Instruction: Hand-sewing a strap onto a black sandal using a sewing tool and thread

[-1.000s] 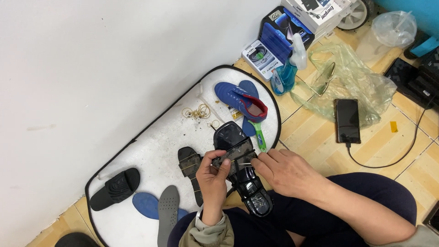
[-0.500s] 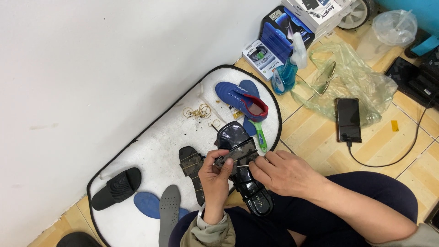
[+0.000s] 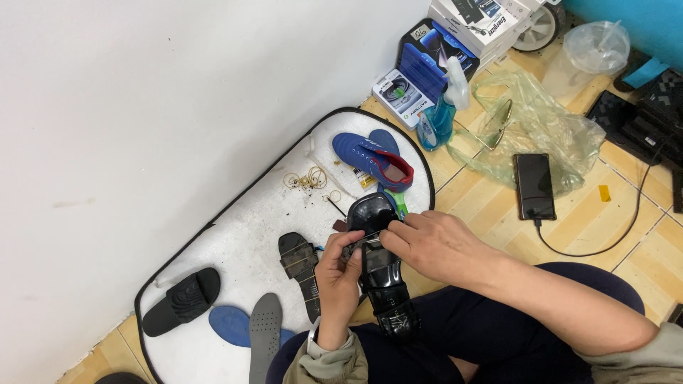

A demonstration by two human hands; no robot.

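You are mid-way through working the strap of the black sandal over your lap, left hand and right hand both pinching it; steady the sole next.

- The left hand has edged up along the black sandal, its fingertips now pinching the strap just beside the right hand.
- The right hand's fingers have closed in over the strap, nearer the sandal's toe end.
- The sandal has tilted slightly.
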